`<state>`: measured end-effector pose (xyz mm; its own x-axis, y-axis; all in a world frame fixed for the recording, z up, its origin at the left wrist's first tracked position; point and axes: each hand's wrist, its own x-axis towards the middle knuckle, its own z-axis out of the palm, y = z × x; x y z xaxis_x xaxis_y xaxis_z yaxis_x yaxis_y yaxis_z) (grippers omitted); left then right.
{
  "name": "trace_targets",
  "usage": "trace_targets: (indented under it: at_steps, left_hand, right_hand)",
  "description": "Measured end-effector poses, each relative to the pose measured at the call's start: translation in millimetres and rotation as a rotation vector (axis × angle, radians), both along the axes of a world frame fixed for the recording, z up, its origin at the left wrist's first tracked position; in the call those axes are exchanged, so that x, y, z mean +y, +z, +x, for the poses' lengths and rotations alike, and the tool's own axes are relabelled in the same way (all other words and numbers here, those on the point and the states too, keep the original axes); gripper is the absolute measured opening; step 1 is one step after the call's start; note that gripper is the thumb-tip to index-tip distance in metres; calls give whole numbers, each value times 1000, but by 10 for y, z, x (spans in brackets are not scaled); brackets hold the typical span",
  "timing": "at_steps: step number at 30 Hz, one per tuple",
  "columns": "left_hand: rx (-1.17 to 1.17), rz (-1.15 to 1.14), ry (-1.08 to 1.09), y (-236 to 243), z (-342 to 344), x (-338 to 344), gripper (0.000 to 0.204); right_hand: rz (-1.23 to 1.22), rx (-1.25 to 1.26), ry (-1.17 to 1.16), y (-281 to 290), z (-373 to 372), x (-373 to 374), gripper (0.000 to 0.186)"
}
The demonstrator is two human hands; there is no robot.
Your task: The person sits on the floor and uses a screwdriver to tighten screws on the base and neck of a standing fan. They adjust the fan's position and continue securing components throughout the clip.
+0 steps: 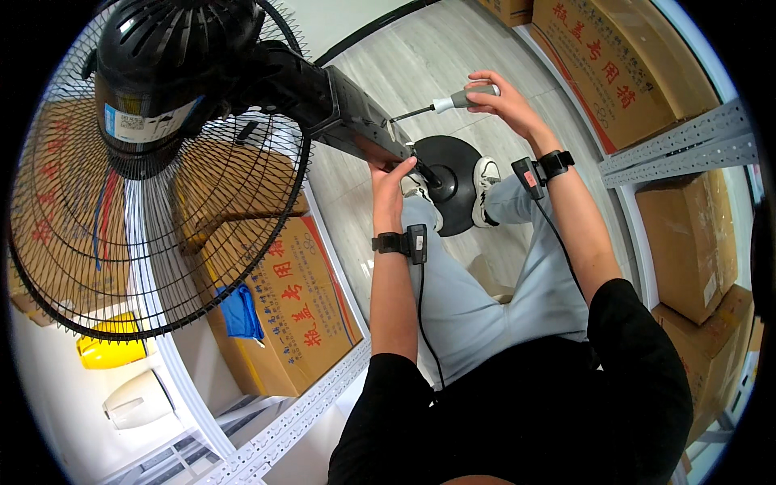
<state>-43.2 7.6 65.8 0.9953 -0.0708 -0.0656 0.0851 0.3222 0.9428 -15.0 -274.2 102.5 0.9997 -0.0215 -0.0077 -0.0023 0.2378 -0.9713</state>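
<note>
A black pedestal fan [186, 56] fills the upper left, its wire guard facing down and left. Its long control housing [364, 113] slopes down to the right, towards a pole and a round black base [457, 220] between my shoes. My left hand [390, 192] is closed round the housing's lower end, thumb in front and the other fingers mostly hidden behind it. In my right hand [509, 105] is a screwdriver [462, 99] with a grey handle, gripped in the fingers. Its shaft points left, and the tip meets the side of the housing, as far as I can see.
Cardboard boxes [279, 311] sit on a metal shelf [283, 436] to the left, with a blue cloth bag [239, 311] against one. More cartons [622, 69] stand on racks at the right. A yellow object [113, 343] and a cream one [139, 400] lie lower left.
</note>
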Motion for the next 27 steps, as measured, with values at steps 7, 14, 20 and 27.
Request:
trace_targets:
  at_steps: [7,14,20,27]
  left_hand:
    - [0,3,6,-14,7,6,71]
    - [0,-7,14,4,2,-12,72]
    - [8,-8,7,-17,-3,15,74]
    - [-28,4,16,8,2,-12,75]
  right_hand:
    - [-90,210,37,68,72,-30,45]
    - [-26,22,29,-25,27,-66,46]
    - [-101,162,10,124,69,-8,50]
    - [-57,-40,20,-15,37,-49,49]
